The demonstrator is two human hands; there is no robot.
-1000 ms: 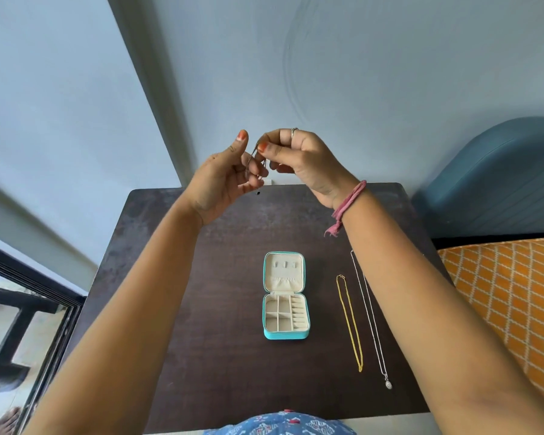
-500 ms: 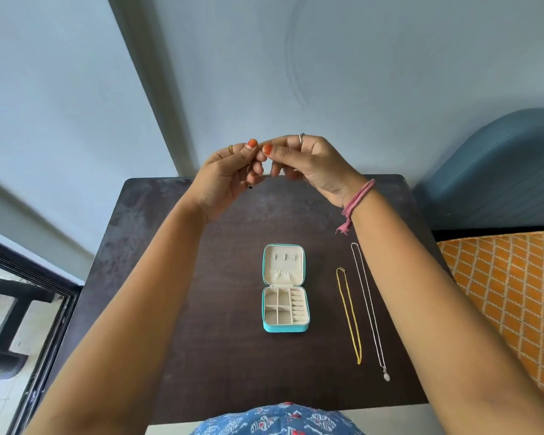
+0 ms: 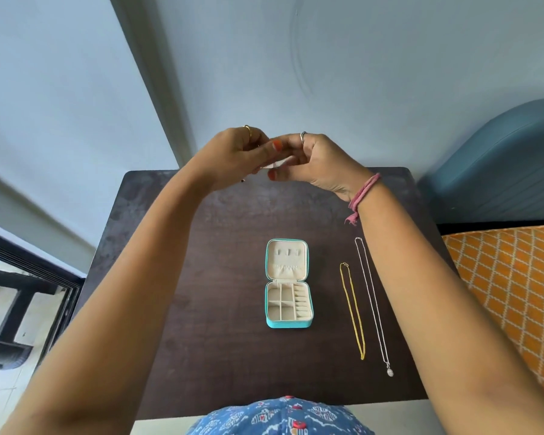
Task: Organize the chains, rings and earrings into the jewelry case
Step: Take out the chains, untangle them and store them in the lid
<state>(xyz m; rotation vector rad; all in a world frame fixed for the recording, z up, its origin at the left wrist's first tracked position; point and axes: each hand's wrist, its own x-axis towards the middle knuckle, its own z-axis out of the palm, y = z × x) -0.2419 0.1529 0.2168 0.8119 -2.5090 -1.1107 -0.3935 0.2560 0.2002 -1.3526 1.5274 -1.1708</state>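
Left hand point(image 3: 233, 155) and right hand point(image 3: 311, 161) had closed together, fingers pinching something unclear; open turquoise compartmented jewelry case point(image 3: 288, 284) remained unfilled

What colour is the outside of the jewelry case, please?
Teal on the jewelry case, with a cream lining; seen in the head view.

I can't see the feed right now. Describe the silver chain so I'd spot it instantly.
Start at the dark table and find the open teal case in its middle. Two chains lie stretched out right of it; the silver chain is the farther one. Unlike the shorter gold chain, it is pale and ends in a small pendant.
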